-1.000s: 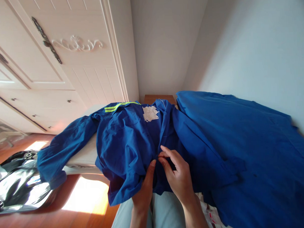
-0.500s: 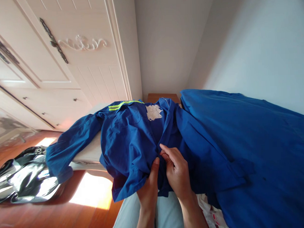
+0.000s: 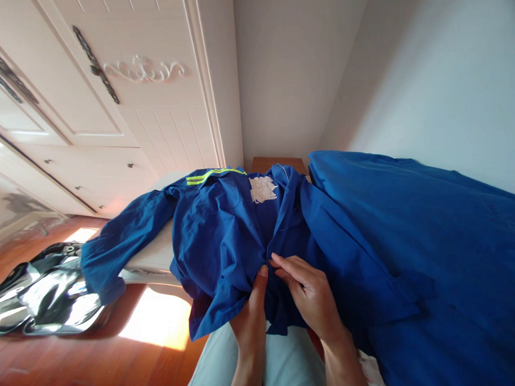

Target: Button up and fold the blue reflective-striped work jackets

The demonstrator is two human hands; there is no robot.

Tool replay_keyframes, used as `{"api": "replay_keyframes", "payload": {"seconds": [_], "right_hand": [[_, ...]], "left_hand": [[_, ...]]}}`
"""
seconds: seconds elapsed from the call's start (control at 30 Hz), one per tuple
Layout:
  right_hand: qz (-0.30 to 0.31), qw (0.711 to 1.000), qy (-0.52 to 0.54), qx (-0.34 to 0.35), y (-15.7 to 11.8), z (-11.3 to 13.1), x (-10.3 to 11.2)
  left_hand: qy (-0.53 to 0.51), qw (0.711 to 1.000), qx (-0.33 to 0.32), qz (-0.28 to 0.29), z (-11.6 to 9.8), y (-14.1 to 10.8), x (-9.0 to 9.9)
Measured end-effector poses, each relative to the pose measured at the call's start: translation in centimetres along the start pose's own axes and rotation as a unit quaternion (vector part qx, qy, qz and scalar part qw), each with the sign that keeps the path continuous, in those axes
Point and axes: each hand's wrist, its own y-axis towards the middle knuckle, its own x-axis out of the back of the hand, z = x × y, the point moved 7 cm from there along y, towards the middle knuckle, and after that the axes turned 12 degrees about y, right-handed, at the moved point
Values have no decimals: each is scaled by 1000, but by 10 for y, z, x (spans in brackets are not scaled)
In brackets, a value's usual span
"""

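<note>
A blue work jacket (image 3: 216,234) lies spread before me, its front partly open at the neck. A yellow-green reflective strip (image 3: 214,175) runs along one shoulder, and a ragged white patch (image 3: 263,189) shows inside the collar. With the thumb on top and the fingers hidden beneath the cloth, my left hand (image 3: 250,323) grips the front edge low down. Just to its right, my right hand (image 3: 309,289) is closed in a pinch on the opposite front edge. Any button between the fingertips is too small to make out.
More blue cloth (image 3: 445,237) is heaped on the right against the wall. A white wardrobe (image 3: 166,128) with dark handles stands at the left. On the wooden floor (image 3: 90,362) lies a shiny black-and-silver bag or sheet (image 3: 54,296). The jacket's left-side sleeve hangs over a pale bench edge.
My right hand has turned outward and dropped slightly, its wrist further right. My left hand keeps its grip with hardly any movement. The view has shifted a little.
</note>
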Motion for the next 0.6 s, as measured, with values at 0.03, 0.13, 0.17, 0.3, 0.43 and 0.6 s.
{"api": "replay_keyframes", "payload": {"seconds": [0.03,0.13,0.17,0.3,0.43,0.6], "right_hand": [[6,1000,3,-1,1,0,0],[22,1000,-11,3,2,2,2],[28,999,-19,6,2,3,2],[40,998,-36,12,2,4,2],[28,999,-36,18,2,4,2],[24,999,-36,15,3,3,1]], "left_hand": [[1,1000,-1,-4,-1,0,1],[13,1000,-9,-19,-5,0,2],[13,1000,-9,-23,-5,0,1],[-13,1000,10,-23,1,0,-2],[-46,998,31,-6,3,1,-5],[-89,994,70,1,0,2,-6]]}}
